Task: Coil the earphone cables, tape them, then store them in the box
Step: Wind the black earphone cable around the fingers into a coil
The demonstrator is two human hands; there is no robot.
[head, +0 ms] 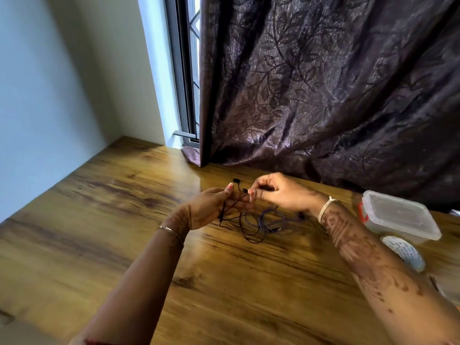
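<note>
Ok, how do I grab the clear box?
The clear box sits flat, lid on, nothing on top. Come from above, span the lid and hook fingers under its overhanging rim on the long sides, away from the orange clip.

Left side: the table (87,232) shows bare wood up to the wall (49,95); a hand passes here easily.
Near edge: bare wood between the two forearms.
Centre: the earphone cables (258,227) lie loose, partly held up by the left hand (211,207) and the right hand (281,192); low passing is blocked.
Back: the curtain (323,83) hangs to the table just behind the hands.
Right side: the box (398,217), lid on, and the tape roll (404,251) just beside it narrow the way.
</note>
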